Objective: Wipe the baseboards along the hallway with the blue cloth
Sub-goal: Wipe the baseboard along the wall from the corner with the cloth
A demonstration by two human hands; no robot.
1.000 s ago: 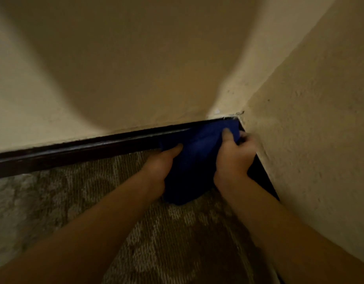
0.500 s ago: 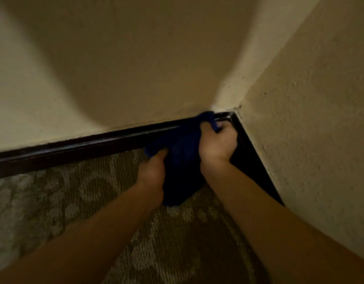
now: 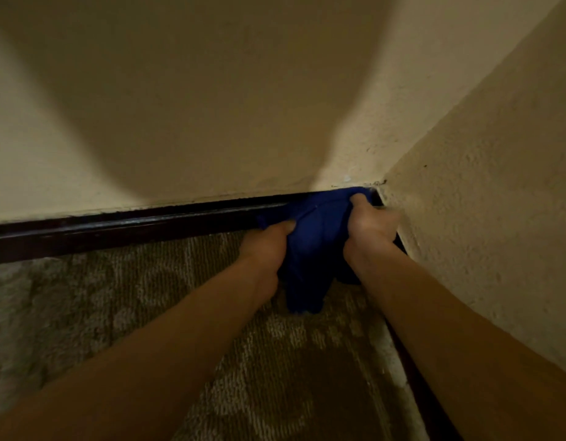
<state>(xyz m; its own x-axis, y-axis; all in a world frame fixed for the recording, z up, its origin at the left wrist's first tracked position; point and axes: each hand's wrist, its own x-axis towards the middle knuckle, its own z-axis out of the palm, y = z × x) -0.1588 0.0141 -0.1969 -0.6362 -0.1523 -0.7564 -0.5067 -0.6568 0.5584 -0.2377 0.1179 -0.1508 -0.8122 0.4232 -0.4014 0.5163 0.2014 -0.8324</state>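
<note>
we see both hands gripping the blue cloth (image 3: 319, 237) — left hand (image 3: 268, 243), right hand (image 3: 369, 227) — bunched against the dark baseboard (image 3: 132, 226), corner right of centre.

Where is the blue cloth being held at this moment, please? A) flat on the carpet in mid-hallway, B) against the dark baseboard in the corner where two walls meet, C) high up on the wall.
B: both the left hand and right hand grip the blue cloth against the baseboard at the corner.
</note>
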